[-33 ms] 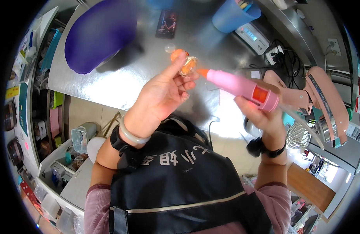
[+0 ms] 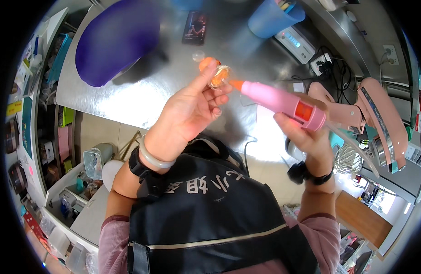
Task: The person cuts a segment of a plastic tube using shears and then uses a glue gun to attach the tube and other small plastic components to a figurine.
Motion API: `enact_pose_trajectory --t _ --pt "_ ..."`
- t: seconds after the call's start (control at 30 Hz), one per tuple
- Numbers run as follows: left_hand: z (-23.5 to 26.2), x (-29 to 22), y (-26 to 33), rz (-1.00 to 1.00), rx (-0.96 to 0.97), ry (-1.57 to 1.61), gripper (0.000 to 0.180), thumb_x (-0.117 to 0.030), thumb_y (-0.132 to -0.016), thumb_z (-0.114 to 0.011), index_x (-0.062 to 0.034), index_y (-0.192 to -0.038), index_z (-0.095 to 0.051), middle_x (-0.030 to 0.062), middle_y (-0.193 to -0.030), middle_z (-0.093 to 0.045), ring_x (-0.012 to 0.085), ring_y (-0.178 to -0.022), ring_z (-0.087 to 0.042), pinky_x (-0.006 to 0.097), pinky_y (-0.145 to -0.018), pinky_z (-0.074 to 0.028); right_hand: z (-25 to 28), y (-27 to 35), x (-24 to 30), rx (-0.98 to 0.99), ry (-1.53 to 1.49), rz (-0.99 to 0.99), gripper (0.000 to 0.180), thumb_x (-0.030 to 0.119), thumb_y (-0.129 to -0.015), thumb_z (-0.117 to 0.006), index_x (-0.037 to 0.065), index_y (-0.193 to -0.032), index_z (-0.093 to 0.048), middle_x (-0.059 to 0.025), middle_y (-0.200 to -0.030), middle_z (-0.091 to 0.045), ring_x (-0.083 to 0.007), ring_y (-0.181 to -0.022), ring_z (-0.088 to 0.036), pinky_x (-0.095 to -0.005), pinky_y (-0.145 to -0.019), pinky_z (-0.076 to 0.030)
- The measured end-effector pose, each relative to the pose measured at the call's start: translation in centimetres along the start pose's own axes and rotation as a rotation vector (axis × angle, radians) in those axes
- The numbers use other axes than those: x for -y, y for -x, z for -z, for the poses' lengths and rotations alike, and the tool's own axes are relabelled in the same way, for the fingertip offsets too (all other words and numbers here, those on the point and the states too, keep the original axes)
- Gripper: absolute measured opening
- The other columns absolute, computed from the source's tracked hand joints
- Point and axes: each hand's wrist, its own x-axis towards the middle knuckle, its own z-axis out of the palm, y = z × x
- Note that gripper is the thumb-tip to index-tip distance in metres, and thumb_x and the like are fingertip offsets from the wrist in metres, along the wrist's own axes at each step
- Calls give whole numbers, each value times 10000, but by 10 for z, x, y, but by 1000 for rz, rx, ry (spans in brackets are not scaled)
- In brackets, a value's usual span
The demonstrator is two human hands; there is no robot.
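The left hand (image 2: 187,114) pinches a small clear round cup (image 2: 218,76), seemingly orange-filled; the right hand (image 2: 302,132) grips a pink squeeze bottle (image 2: 279,101), whose orange nozzle could overshoot and spill onto the steel tabletop (image 2: 142,96).

Piping bag (image 2: 283,101) right of small cup (image 2: 218,76)

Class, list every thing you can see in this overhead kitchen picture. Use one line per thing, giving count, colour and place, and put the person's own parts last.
Steel table: one, silver, upper middle.
Bowl: one, purple, table's left end.
Phone: one, dark, top centre of the table.
Cup: one, blue, top right.
Scale: one, grey, right of the cup.
Power strip: one, white, beside the scale.
Stand mixer: one, pink, right edge.
Whisk: one, metal, below the mixer.
Small pastry: one, orange, in the left hand's fingertips.
Piping bottle: one, pink with orange tip, in the right hand.
Apron: one, black, bottom centre.
Left hand: centre.
Right hand: right of centre.
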Motion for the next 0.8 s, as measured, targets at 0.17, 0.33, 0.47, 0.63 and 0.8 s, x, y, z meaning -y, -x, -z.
enact_pose_trajectory --t 0.17,0.33,0.47,0.63,0.8 --pt "-3 0 2 11 -9 49 254 -381 -790 -635 -177 -931 -580 -20 -796 -587 97 -682 -530 208 -562 -339 -8 3 0 16 -162 -106 168 85 -663 -709 -6 -706 -574 -76 -589 -497 -167 -457 -453 -267 -421 -336" --pt "-2 0 2 14 -12 67 230 -370 -797 -631 -193 -934 -581 -33 -790 -586 96 -677 -533 206 -555 -342 -14 5 -2 -1 -174 -113 187 102 -663 -716 -1 -686 -562 -65 -570 -480 -151 -446 -431 -263 -412 -327" --pt "-1 -1 4 19 4 70 221 -366 -798 -630 -193 -928 -581 -18 -784 -596 96 -666 -537 202 -547 -347 -11 4 -1 -3 -118 -94 189 105 -659 -719 2 -671 -561 -59 -559 -473 -152 -437 -432 -265 -404 -326" --pt "0 -2 4 39 24 66 225 -362 -801 -628 -189 -935 -575 -2 -777 -605 96 -649 -541 197 -541 -349 -8 5 -3 -16 3 -92 198 113 -649 -731 0 -665 -569 -61 -556 -478 -175 -431 -457 -268 -394 -330" --pt "0 -3 4 1 28 20 261 -373 -789 -640 -194 -962 -563 11 -775 -599 90 -647 -538 196 -541 -344 -12 -1 -2 -125 20 112 179 101 -663 -720 -5 -675 -577 -60 -558 -485 -174 -430 -454 -268 -392 -321"
